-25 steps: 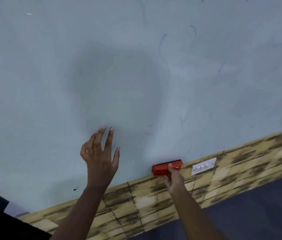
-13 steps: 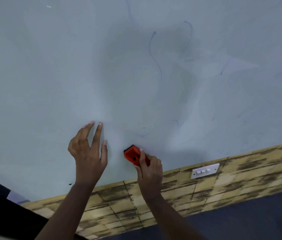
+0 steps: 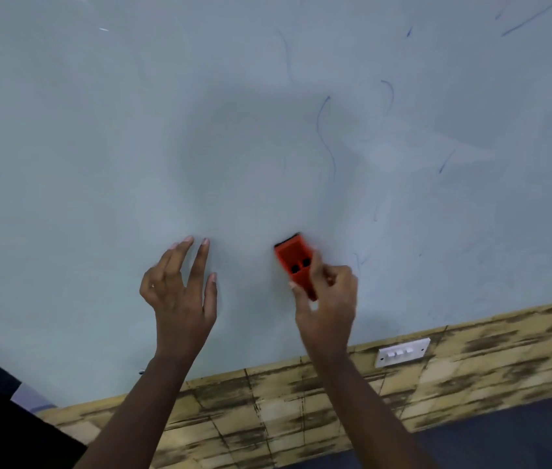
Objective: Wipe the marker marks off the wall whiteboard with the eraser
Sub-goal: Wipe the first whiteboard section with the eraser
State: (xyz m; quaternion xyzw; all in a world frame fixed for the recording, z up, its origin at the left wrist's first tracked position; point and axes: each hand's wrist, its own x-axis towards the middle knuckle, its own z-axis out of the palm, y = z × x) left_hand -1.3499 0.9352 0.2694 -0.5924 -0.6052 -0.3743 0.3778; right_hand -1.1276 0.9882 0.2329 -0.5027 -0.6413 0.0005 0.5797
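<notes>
The wall whiteboard (image 3: 98,147) fills most of the view, pale grey-blue with smeared patches. Thin blue marker marks (image 3: 327,137) curl across its middle and right; more short strokes lie toward the upper right. My right hand (image 3: 327,299) grips the red eraser (image 3: 293,257) by its lower end and holds it upright against the board, just below those marks. My left hand (image 3: 181,292) has its fingers spread and straight, fingertips at the board to the left of the eraser.
Under the board runs a band of yellow-brown brick-pattern wall (image 3: 268,411). A white switch plate (image 3: 402,351) sits on it at the right. A dark floor shows at the bottom right, a dark object (image 3: 3,424) at the bottom left.
My right hand lifted the eraser from the board's lower edge, carried it up the board and turned it upright. My left hand stayed spread at the board.
</notes>
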